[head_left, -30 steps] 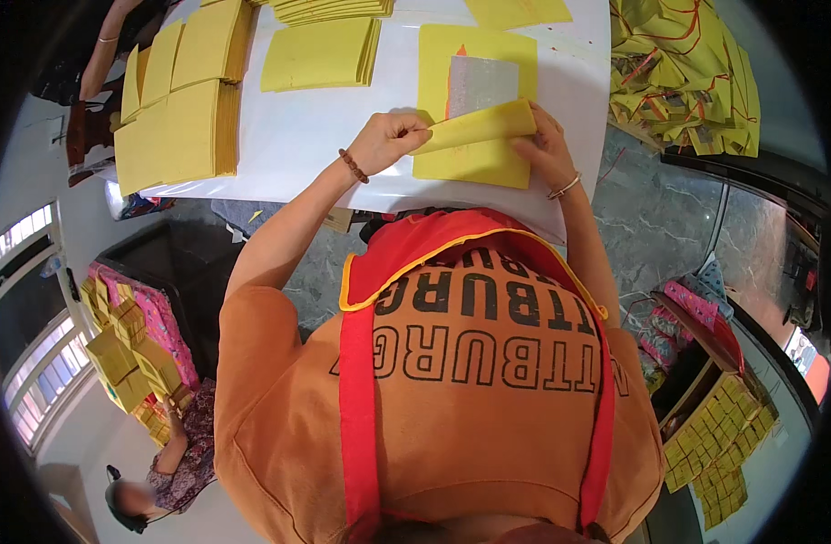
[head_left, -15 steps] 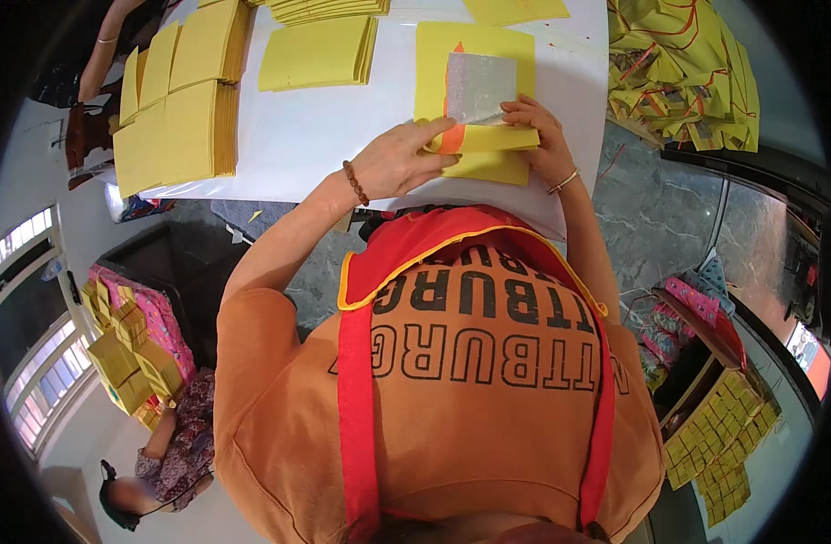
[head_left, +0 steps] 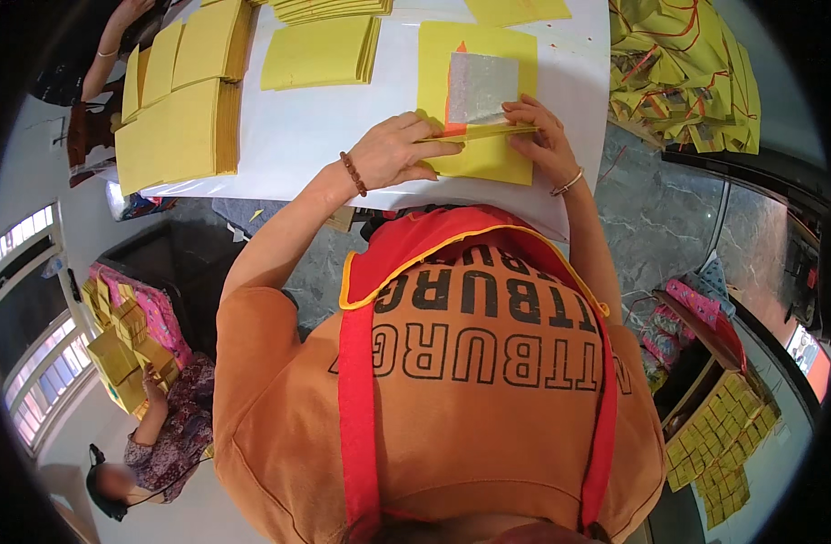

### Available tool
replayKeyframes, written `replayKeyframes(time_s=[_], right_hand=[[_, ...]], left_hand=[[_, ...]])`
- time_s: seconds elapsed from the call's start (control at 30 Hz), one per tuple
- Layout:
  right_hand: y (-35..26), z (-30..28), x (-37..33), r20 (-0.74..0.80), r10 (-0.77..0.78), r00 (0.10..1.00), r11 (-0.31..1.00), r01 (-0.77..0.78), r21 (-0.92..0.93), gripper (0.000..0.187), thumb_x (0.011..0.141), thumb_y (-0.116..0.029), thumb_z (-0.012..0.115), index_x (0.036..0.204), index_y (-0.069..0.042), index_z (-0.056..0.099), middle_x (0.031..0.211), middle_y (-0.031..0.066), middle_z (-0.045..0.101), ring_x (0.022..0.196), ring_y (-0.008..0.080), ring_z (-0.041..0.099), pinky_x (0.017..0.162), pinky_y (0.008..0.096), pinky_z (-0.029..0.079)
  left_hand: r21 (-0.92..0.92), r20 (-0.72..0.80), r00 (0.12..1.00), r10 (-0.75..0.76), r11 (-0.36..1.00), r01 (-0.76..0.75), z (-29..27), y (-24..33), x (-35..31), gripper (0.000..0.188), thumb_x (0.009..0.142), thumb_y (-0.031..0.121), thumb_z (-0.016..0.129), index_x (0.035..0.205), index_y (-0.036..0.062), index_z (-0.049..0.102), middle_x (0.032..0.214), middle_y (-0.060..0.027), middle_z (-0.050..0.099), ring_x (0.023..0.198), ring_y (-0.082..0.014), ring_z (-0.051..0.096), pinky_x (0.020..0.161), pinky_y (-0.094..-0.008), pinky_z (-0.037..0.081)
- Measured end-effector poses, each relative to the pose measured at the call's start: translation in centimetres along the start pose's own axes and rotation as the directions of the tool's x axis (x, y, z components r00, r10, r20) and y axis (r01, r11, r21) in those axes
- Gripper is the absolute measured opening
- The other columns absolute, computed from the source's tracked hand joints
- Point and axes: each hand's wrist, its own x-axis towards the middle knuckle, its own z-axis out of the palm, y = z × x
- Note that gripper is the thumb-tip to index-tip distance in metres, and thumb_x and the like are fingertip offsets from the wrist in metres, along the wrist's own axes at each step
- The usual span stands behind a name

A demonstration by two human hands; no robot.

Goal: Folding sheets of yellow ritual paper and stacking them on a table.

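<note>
A sheet of yellow paper (head_left: 479, 163) lies on the white table in front of me, with a silver square (head_left: 488, 86) and a strip of orange on it. Across the sheet, just below the silver square, runs a narrow folded ridge of yellow paper (head_left: 488, 131), seen nearly edge-on. My left hand (head_left: 388, 152), with a beaded bracelet, is closed on the ridge's left end between fingers and thumb. At the right end my right hand (head_left: 549, 140) pinches the same ridge, its fingertips by the silver square's lower corner.
Thick stacks of yellow paper (head_left: 184, 127) stand on the left of the white table (head_left: 361, 118), with a smaller stack (head_left: 315, 54) beside them. A heap of yellow paper bundles with red ties (head_left: 687, 72) lies right. Co-workers are at upper left and lower left (head_left: 175, 422).
The yellow fold has turned from a broad flap to a thin edge-on ridge. My left fingers have shifted slightly along it. The lower-left co-worker's hand has moved up.
</note>
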Motion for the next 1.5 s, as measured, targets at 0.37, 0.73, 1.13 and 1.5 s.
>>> replayKeyframes(time_s=[0.37, 0.73, 1.13, 1.5], right_hand=[[0.8, -0.5, -0.1, 0.034, -0.042, 0.999, 0.996, 0.04, 0.076, 0.042, 0.078, -0.038, 0.056, 0.11, -0.01, 0.06, 0.124, 0.0052, 0.054, 0.129, 0.0269, 0.034, 0.106, 0.0402, 0.022], [-0.1, -0.8, 0.3, 0.084, -0.009, 0.996, 0.989, -0.004, 0.151, 0.056, 0.084, -0.05, 0.046, 0.115, -0.005, 0.056, 0.123, 0.0111, 0.054, 0.132, 0.0253, 0.027, 0.11, 0.0394, 0.015], [-0.1, -0.8, 0.2, 0.054, 0.007, 0.999, 0.98, -0.018, 0.2, 0.036, 0.08, -0.028, 0.055, 0.11, -0.009, 0.06, 0.122, 0.0066, 0.055, 0.131, 0.0271, 0.03, 0.106, 0.0393, 0.026], [0.5, -0.9, 0.2, 0.058, -0.012, 0.998, 0.991, 0.004, 0.134, 0.042, 0.077, -0.033, 0.057, 0.113, -0.01, 0.059, 0.122, 0.0059, 0.055, 0.131, 0.0273, 0.03, 0.105, 0.0404, 0.028]], left_hand=[[-0.351, -0.08, 0.97, -0.228, 0.917, 0.186, -0.6, -0.1, 0.1, 0.013, 0.083, 0.015, 0.057, 0.09, 0.0059, 0.062, 0.097, -0.0089, 0.059, 0.081, -0.025, 0.058, 0.073, -0.0338, 0.049], [-0.44, 0.024, 0.964, -0.266, 0.862, 0.249, -0.5, -0.2, 0.1, 0.013, 0.077, 0.013, 0.055, 0.08, 0.0023, 0.062, 0.079, -0.0094, 0.058, 0.074, -0.025, 0.057, 0.063, -0.0337, 0.046], [-0.332, 0.085, 0.975, -0.207, 0.916, 0.224, -0.7, -0.3, 0.6, 0.008, 0.073, 0.009, 0.058, 0.077, 0.0029, 0.061, 0.076, -0.0093, 0.058, 0.071, -0.0261, 0.057, 0.065, -0.0344, 0.048], [-0.36, 0.143, 0.966, -0.216, 0.898, 0.253, -0.8, -0.4, 0.9, 0.008, 0.073, 0.008, 0.056, 0.076, 0.0021, 0.061, 0.075, -0.0113, 0.058, 0.07, -0.0279, 0.057, 0.064, -0.0365, 0.047]])
